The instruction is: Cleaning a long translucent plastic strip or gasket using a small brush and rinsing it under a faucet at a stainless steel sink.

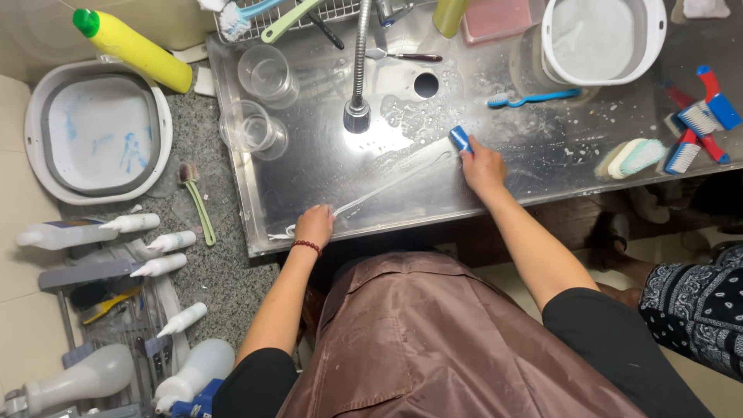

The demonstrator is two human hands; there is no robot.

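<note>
Steel bench [325, 166] mid-scrub: right hand [484, 166] clenches a blue brush [460, 138], left hand [314, 226] pins a clear tube [387, 186]; next, firmer strokes.

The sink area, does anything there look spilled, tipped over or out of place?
Yes. Two clear cups lie tipped on their sides at the steel sink's left edge. A yellow bottle lies flat across the white basin's rim. White soap flecks are spattered over the sink floor around the right hand and its blue brush.
</note>
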